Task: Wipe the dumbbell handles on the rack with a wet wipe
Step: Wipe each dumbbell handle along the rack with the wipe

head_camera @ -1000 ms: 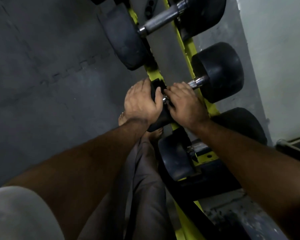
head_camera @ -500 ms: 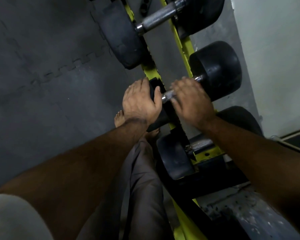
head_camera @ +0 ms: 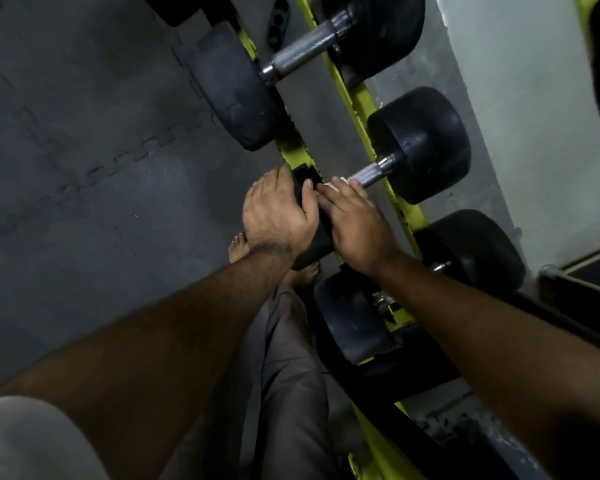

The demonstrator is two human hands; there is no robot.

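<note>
Right hand (head_camera: pixel 355 225) has slid back along the handle (head_camera: pixel 369 174) toward the near head, fingers curled over the white wet wipe (head_camera: pixel 336 181) on it. Left hand (head_camera: pixel 278 213) still grips the middle dumbbell's near head (head_camera: pixel 309 244) on the yellow rack (head_camera: pixel 361 102).

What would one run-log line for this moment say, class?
left hand: grips near dumbbell head | right hand: holds wet wipe on middle dumbbell handle | rack: yellow | stage: wiping
</note>
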